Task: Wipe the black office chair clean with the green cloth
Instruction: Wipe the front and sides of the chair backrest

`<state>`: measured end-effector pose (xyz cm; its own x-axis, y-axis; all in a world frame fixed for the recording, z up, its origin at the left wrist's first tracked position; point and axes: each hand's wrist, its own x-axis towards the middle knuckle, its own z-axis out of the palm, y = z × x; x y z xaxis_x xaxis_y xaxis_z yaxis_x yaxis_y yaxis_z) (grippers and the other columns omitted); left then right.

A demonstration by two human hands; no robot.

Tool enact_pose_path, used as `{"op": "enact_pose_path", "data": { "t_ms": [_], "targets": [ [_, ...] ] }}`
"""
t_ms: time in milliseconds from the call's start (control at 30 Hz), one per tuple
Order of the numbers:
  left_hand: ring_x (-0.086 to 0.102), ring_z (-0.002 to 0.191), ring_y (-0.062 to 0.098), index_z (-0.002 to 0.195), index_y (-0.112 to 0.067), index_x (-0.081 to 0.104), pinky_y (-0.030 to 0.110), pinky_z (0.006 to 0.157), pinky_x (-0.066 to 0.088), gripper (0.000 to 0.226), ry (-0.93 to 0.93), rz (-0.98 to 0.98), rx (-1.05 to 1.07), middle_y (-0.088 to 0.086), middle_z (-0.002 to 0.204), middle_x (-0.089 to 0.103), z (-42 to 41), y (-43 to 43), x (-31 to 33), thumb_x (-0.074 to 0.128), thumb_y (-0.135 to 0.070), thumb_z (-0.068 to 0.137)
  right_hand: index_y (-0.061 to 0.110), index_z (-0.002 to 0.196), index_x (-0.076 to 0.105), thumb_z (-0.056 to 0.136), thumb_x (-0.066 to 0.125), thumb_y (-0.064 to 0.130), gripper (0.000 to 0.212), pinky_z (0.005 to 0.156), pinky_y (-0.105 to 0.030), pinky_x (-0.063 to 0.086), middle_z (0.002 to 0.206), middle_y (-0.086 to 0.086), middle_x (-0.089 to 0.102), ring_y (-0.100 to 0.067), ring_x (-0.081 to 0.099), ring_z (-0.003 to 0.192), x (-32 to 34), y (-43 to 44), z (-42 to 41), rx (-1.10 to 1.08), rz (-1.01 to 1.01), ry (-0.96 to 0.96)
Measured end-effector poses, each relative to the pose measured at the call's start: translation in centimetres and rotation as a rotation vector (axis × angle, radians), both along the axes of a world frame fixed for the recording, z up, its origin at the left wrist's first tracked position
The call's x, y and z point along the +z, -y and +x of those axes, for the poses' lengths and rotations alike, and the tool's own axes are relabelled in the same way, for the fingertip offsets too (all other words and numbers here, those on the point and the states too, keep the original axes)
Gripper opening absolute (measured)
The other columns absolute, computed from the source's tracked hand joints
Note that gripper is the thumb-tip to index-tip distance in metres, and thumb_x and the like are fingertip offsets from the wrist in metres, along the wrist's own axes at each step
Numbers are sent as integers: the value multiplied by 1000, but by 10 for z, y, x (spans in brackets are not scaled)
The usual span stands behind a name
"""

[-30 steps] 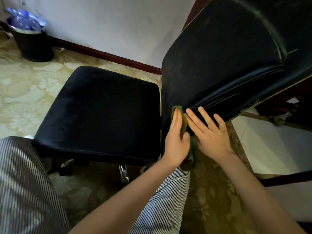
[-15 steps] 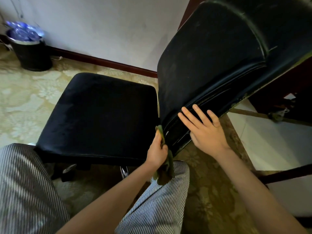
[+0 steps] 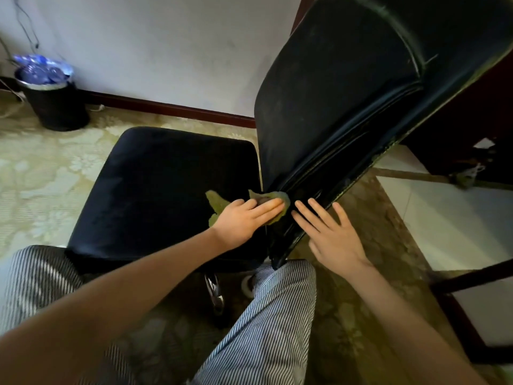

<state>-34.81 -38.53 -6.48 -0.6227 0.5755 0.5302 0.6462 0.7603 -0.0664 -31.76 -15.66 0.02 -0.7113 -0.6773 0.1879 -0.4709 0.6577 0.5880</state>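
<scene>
The left hand [image 3: 244,218] covers most of the green cloth [image 3: 218,204]. The chair's backrest [image 3: 333,93] runs off the top edge. The seat [image 3: 166,190] hides most of the base [image 3: 215,293].

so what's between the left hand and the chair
The green cloth: in the head view it lies under the flat fingers of the left hand, on the black office chair where seat meets backrest.

The person is wearing loose trousers [image 3: 266,323] in fine dark-and-white stripes, showing at both knees below the chair [image 3: 166,190]; left forearm [image 3: 133,290] and right forearm [image 3: 402,309] are showing bare.
</scene>
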Motion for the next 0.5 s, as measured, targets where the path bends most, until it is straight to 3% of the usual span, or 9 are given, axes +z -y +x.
{"op": "enact_pose_path", "data": {
  "t_ms": [100,333,367,433,500],
  "targets": [
    [58,70,17,134,-14,33,26,55,49,87,24,-72,31,-1,127,59,-3,-2,-3,79,-13,59,12,134,52,61,79,19,78,114,-40,-9,145,-4,43,-21,27,135,-1,-1,-3,14,-15,4],
    [57,69,15,134,-15,43,24,54,47,90,211,-156,93,-3,124,61,10,-8,-39,85,-16,54,12,135,50,60,78,17,80,114,-40,-8,144,-5,43,-21,26,135,-3,-8,-9,24,-26,16],
    [57,75,15,137,-17,33,25,58,48,91,258,-175,100,-3,131,56,12,-9,-42,82,-18,60,12,135,49,61,78,17,80,114,-40,-8,145,-5,43,-21,26,135,-3,-8,-10,23,-25,14],
    [51,103,18,140,-21,-4,29,80,46,82,401,-264,126,-3,153,24,17,-14,-48,58,-16,87,11,135,49,62,77,17,79,114,-41,-8,145,-6,43,-22,26,135,-4,-9,-11,26,-28,12],
    [41,116,20,134,-23,-25,31,91,39,74,480,-294,122,-5,157,0,20,-13,-55,37,-10,96,11,135,49,63,76,17,77,114,-42,-7,145,-7,42,-23,25,136,-4,-10,-12,26,-31,14]
  ]
}}
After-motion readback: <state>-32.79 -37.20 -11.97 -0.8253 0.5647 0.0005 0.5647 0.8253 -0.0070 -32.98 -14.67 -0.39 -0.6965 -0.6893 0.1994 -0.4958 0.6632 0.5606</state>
